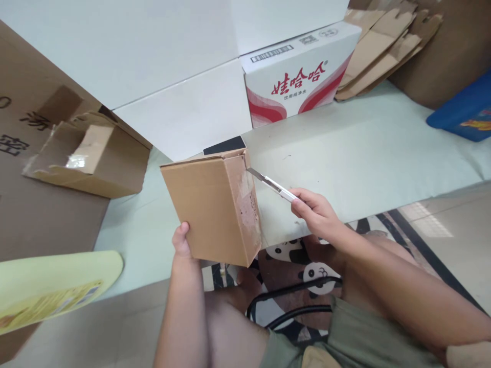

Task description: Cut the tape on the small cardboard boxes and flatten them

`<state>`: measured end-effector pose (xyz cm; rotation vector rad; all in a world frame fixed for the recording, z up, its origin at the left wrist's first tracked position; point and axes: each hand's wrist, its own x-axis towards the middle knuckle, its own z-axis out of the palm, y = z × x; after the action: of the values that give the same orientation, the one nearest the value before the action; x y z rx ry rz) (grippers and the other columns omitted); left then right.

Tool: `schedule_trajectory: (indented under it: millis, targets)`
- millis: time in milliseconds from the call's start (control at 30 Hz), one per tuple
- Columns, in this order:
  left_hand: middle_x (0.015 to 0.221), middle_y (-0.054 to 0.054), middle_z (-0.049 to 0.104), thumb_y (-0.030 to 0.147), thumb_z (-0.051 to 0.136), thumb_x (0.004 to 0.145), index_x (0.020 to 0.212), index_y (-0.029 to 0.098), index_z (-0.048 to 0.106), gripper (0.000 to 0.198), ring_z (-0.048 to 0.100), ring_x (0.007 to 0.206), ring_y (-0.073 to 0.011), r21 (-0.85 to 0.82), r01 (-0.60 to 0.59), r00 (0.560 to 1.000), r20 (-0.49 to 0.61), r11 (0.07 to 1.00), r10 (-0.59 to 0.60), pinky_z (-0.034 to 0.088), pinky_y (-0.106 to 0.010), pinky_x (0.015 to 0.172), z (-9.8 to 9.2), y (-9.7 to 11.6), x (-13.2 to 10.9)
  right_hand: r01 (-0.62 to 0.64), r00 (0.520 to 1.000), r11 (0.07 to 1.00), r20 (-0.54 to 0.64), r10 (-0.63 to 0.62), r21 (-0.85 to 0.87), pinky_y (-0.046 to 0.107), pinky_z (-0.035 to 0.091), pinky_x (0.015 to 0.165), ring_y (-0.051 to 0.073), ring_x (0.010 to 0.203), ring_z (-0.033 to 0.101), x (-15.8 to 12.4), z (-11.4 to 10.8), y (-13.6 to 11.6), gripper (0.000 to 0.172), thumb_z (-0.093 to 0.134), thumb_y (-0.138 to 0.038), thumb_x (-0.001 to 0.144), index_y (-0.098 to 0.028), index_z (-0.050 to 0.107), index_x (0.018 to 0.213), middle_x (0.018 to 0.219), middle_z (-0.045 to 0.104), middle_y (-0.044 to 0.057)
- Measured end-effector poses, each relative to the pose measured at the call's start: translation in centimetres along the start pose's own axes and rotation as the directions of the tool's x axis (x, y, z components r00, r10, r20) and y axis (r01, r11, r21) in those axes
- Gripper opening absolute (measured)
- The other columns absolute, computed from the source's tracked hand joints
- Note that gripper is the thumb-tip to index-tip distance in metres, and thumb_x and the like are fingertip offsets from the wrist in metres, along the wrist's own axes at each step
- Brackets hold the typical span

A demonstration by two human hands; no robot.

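From where I stand, one left hand (181,239) is clamped on one cardboard box (203,209), thumb on its broad face, other fingers out of sight; the box is held up, tilted, over the front edge of the pale worktop (364,148); the right hand (312,209) is closed round one utility knife (278,188), its blade tip at the box's upper right edge; along the worktop's back edge stands one red-and-white carton (295,84); one open box (126,168) sits towards the left end, one blue container (464,112) towards the right, one yellow container (57,286) near the front left corner.
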<state>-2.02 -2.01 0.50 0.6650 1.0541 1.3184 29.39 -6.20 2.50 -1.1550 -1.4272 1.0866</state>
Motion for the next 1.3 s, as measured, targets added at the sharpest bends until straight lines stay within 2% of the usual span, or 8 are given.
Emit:
schedule_trajectory:
  millis: [233, 567, 833, 1033, 1300]
  targets:
    - [0.082, -0.006, 0.077, 0.052, 0.080, 0.057, 0.090, 0.022, 0.074, 0.045, 0.072, 0.073, -0.0266, 0.018, 0.001, 1.000, 0.030, 1.000, -0.002, 0.061, -0.036, 0.062, -0.7, -0.2, 0.2, 0.004, 1.000, 1.000, -0.008, -0.004, -0.003, 0.025, 0.033, 0.053, 0.011, 0.055, 0.037, 0.0, 0.0, 0.0, 0.030, 0.047, -0.039, 0.097, -0.016, 0.067, 0.101, 0.063, 0.042, -0.004]
    - [0.084, -0.007, 0.076, 0.053, 0.080, 0.056, 0.092, 0.020, 0.072, 0.050, 0.071, 0.074, -0.0262, 0.001, -0.012, 1.000, -0.020, 1.000, 0.012, 0.060, -0.035, 0.064, -1.0, -0.5, 0.3, 0.002, 1.000, 1.000, 0.002, -0.002, -0.015, 0.025, 0.034, 0.053, 0.011, 0.056, 0.038, -0.1, -0.1, 0.3, 0.034, 0.046, -0.042, 0.098, -0.016, 0.066, 0.105, 0.063, 0.042, -0.004]
    - [0.085, -0.008, 0.076, 0.052, 0.079, 0.060, 0.098, 0.022, 0.074, 0.049, 0.072, 0.080, -0.0292, -0.016, -0.004, 1.000, 0.010, 1.000, 0.004, 0.060, -0.039, 0.071, -2.0, -0.7, 0.7, 0.013, 1.000, 0.998, 0.017, -0.012, -0.056, 0.025, 0.036, 0.053, 0.011, 0.054, 0.040, 0.0, -0.1, -0.3, 0.036, 0.048, -0.044, 0.097, -0.015, 0.068, 0.101, 0.061, 0.045, -0.003]
    - [0.085, -0.008, 0.076, 0.053, 0.079, 0.060, 0.094, 0.021, 0.073, 0.047, 0.072, 0.077, -0.0284, -0.006, -0.017, 1.000, 0.000, 1.000, 0.017, 0.060, -0.038, 0.067, -1.7, -0.7, 0.6, 0.042, 0.999, 0.997, 0.029, -0.041, -0.062, 0.025, 0.036, 0.052, 0.011, 0.053, 0.041, -0.1, -0.1, -0.2, 0.035, 0.047, -0.042, 0.097, -0.015, 0.068, 0.100, 0.060, 0.046, -0.003]
    - [0.082, -0.007, 0.076, 0.053, 0.081, 0.055, 0.090, 0.021, 0.074, 0.048, 0.071, 0.072, -0.0260, 0.017, -0.011, 0.999, -0.033, 1.000, 0.012, 0.060, -0.035, 0.062, -1.2, -0.4, 0.4, 0.019, 1.000, 0.996, 0.008, -0.019, -0.088, 0.025, 0.037, 0.053, 0.011, 0.054, 0.041, -0.1, 0.0, -0.2, 0.036, 0.046, -0.043, 0.097, -0.015, 0.068, 0.102, 0.062, 0.047, -0.003]
